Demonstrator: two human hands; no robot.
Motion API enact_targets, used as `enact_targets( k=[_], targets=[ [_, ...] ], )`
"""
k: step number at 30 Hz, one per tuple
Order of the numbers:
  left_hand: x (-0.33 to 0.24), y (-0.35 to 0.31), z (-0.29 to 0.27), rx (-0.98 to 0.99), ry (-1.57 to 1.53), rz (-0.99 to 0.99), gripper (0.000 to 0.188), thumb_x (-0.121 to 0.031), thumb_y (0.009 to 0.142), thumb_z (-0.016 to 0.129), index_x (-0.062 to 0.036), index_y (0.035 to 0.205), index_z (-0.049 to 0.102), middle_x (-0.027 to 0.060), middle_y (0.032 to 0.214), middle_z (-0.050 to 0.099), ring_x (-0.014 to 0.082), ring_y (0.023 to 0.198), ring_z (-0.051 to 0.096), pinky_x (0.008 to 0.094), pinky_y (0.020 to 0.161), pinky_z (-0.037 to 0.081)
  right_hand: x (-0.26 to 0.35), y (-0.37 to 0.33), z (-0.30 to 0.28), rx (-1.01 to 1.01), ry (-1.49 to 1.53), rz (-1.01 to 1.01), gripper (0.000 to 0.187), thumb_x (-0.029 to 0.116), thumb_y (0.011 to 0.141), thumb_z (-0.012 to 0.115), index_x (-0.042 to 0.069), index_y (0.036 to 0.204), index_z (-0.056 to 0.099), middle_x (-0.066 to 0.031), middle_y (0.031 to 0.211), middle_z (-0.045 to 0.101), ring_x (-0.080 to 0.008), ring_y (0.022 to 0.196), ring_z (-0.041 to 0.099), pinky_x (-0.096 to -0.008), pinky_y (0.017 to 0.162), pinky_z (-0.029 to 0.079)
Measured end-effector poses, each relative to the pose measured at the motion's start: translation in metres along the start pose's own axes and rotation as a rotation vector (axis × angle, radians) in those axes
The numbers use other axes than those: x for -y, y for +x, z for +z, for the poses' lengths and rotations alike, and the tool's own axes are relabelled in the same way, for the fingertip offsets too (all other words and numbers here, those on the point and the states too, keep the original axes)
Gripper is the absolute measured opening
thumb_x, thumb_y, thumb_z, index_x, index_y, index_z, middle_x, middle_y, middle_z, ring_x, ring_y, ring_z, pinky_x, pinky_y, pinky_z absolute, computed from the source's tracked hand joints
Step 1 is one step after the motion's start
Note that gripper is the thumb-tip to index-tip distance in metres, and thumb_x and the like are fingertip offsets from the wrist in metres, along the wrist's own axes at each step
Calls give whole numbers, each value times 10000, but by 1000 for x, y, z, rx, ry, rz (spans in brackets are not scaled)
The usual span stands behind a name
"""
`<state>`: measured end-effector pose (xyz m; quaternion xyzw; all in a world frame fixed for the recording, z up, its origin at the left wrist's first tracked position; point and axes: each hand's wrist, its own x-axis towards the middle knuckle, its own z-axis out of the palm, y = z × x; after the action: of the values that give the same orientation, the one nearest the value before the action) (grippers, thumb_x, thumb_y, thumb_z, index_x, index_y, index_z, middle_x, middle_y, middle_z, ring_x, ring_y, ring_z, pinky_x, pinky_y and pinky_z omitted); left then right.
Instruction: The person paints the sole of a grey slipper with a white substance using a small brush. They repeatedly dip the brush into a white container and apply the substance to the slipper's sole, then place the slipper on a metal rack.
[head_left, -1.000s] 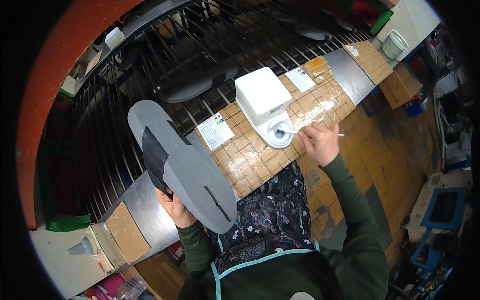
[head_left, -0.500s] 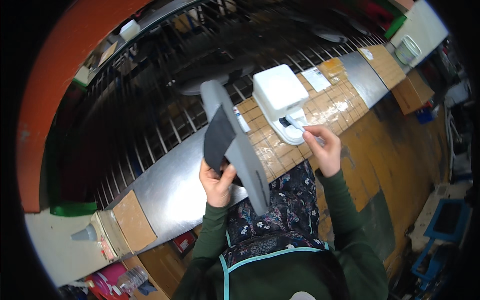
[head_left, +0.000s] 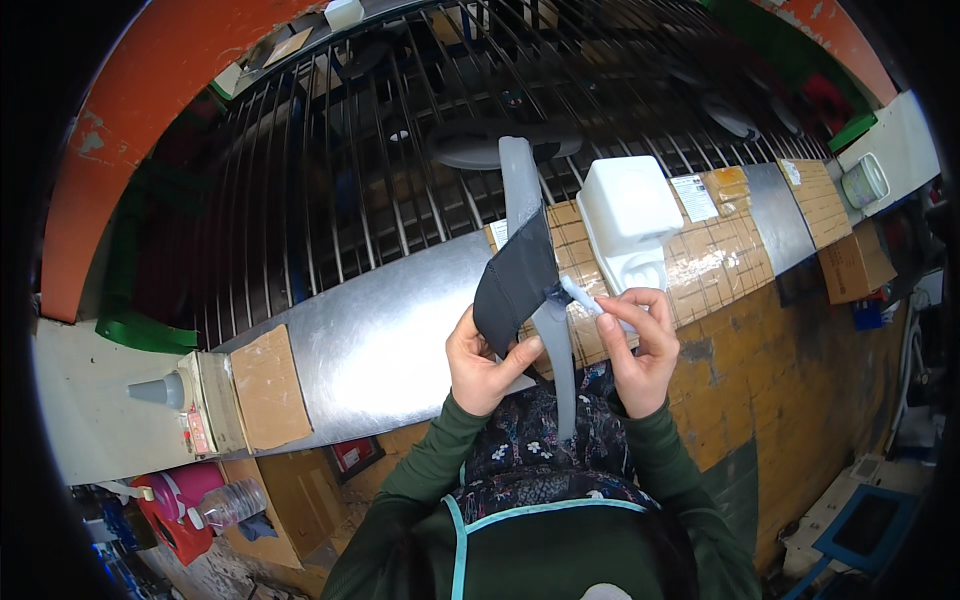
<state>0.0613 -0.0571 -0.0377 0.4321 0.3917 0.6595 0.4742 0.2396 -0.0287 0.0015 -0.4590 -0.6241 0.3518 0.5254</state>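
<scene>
My left hand (head_left: 480,368) grips a slide sandal with a grey sole (head_left: 521,185) and a wide black strap (head_left: 515,280), held tilted on edge above my lap. Its fingers reach into the strap's opening. My right hand (head_left: 642,352) pinches a small brush (head_left: 580,294) with a pale handle and dark bristles. The brush tip touches the sandal where the strap's edge meets the sole. Just beyond the right hand stands a white plastic pot (head_left: 630,205) with an open trough at its front.
A rack of metal rods (head_left: 370,205) runs behind the bench, carrying a dark sandal (head_left: 475,145) and others. The bench has a bare metal sheet (head_left: 390,350) and taped cardboard (head_left: 715,270). At the left sit a grey cone (head_left: 158,392) and a plastic bottle (head_left: 235,503).
The brush has moved from the pot's trough to the sandal, carried by my right hand. My left hand has turned the sandal. The whole view has shifted.
</scene>
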Motion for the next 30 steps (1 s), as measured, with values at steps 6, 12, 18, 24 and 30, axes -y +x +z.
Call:
enact_targets(
  k=[6,12,18,24,30],
  targets=[
    [-7,-2,-2,36,143,-32,434,-88,792,796,43,1149,587,71,1010,682,109,880,633,260,798,508,-4,16,1,-53,-169,-144,198,31,835,710,49,1030,739,-44,942,528,-92,692,497,-222,583,425],
    [-11,-3,-4,50,241,-36,413,-118,779,809,41,1105,611,70,931,699,110,839,647,263,767,517,-4,29,-4,-80,-361,-219,232,88,813,737,111,1043,752,-25,953,545,-106,647,475,-284,746,357],
    [-15,2,-7,87,241,-20,396,-128,775,811,38,1082,626,71,921,701,111,835,653,264,761,520,-3,44,-8,-163,-478,-384,251,111,787,762,133,1037,753,-25,973,569,-123,714,511,-305,802,309],
    [-16,2,-10,108,282,-19,432,-153,765,826,37,1096,623,72,916,702,116,835,655,263,767,520,-2,50,-12,-139,-527,-492,260,106,759,776,143,1016,759,-24,937,589,-148,790,533,-310,781,307],
    [-14,2,-12,115,317,14,473,-182,751,841,39,1109,623,74,924,693,119,838,653,266,765,519,-1,53,-19,-74,-523,-525,252,118,757,778,148,1007,761,-13,890,598,-149,812,537,-312,765,306]
  ],
)
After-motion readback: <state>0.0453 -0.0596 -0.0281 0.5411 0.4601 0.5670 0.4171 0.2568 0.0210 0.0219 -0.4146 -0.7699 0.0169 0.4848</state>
